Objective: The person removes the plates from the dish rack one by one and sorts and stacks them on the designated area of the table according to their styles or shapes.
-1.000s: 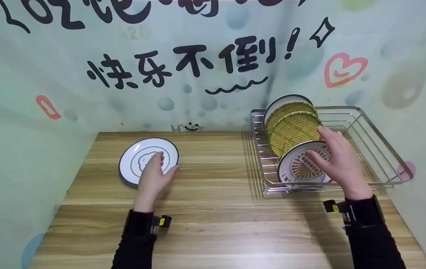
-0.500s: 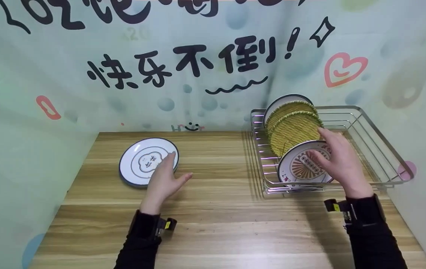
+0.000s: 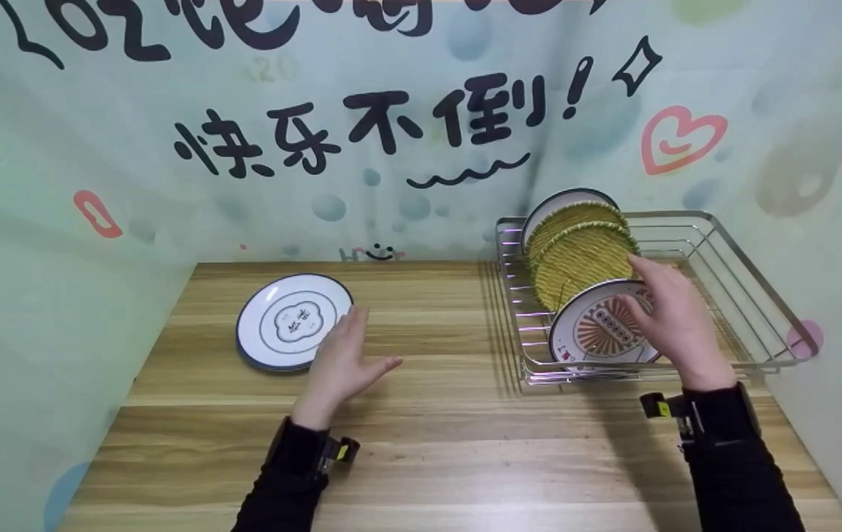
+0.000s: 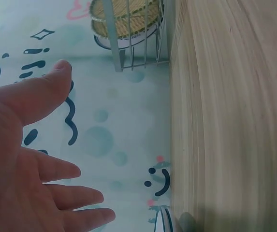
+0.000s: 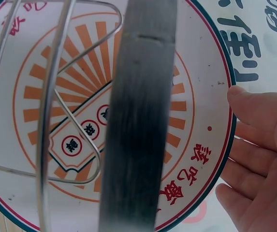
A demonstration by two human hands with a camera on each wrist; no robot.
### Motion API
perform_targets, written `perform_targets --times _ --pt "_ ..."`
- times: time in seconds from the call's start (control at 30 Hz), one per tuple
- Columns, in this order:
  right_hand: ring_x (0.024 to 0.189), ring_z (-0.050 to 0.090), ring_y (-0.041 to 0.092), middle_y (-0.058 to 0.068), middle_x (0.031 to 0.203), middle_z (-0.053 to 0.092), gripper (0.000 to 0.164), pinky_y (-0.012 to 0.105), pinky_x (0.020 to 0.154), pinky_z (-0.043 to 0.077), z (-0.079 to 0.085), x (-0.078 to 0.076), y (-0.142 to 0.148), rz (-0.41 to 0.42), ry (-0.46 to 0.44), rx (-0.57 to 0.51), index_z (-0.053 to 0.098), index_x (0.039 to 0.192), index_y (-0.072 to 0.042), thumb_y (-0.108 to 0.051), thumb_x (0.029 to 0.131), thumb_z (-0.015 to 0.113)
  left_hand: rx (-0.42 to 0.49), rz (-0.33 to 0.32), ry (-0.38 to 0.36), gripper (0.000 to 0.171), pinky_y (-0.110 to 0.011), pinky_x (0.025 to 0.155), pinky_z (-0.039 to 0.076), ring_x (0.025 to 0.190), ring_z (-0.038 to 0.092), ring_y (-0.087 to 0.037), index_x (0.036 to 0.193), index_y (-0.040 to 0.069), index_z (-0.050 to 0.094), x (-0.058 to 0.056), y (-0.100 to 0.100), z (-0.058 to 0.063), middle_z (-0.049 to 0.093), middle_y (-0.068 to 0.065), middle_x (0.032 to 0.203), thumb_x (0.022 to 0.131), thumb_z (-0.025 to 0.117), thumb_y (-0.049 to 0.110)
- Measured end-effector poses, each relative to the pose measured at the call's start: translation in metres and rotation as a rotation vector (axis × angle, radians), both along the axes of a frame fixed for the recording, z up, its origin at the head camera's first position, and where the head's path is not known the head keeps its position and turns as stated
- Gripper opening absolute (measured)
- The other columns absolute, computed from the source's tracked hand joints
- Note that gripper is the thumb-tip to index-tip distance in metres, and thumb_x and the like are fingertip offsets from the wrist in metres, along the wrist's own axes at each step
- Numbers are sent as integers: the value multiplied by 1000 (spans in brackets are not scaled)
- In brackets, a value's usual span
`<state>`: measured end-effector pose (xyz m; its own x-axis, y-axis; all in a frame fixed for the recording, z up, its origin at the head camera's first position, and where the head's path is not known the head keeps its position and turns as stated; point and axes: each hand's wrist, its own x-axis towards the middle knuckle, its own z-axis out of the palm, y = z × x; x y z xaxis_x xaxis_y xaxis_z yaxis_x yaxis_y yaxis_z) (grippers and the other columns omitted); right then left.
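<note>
In the head view, a white plate with a blue rim [image 3: 266, 303] lies face up at the table's left. My left hand [image 3: 340, 369] is at its right edge, fingers extended and thumb spread, holding nothing; whether it touches the rim is unclear. The left wrist view shows the same spread fingers [image 4: 75, 193]. At the right, a plate with an orange sunburst pattern [image 3: 591, 336] leans on edge at the front of a wire dish rack [image 3: 750, 270]. My right hand [image 3: 676, 318] pinches its right rim, the thumb [image 5: 259, 104] in front and the other fingers behind.
Behind the sunburst plate stand two woven round mats [image 3: 583, 258] and another white plate [image 3: 569, 198] in the rack. The wooden table [image 3: 428, 443] meets a printed wall covering [image 3: 421, 222] at the back. The rack's metal rim crosses before the plate.
My left hand has drawn off the white plate, rightward and toward me, its thumb spreading. The right thumb has shifted slightly toward its fingers at the sunburst plate's rim.
</note>
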<state>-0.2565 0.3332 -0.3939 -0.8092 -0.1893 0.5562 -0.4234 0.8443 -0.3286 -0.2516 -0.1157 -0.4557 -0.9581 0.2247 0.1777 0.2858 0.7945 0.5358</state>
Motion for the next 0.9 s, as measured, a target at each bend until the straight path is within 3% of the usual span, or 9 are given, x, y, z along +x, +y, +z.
perform_targets --times 0.23,0.6,0.9 --pt "119 50 47 31 131 54 56 61 104 36 -2 -1 0 -21 -37 17 50 136 8 3 84 72 -19 -19 18 99 -57 117 21 141 28 -47 149 -9 31 3 8 -3 25 -32 154 82 77 47" --pt "108 57 48 30 119 62 38 62 97 41 -6 -3 -2 -34 0 -7 62 124 4 9 87 66 -85 -36 -2 102 -60 116 19 142 25 -47 152 -4 29 5 21 -7 25 -29 156 81 75 53" --pt "105 60 46 28 117 64 32 61 96 43 -3 -4 -3 -60 -23 -21 65 119 3 9 88 63 -74 -76 -9 103 -60 116 16 142 26 -45 152 -4 26 8 30 -9 24 -29 155 82 74 54"
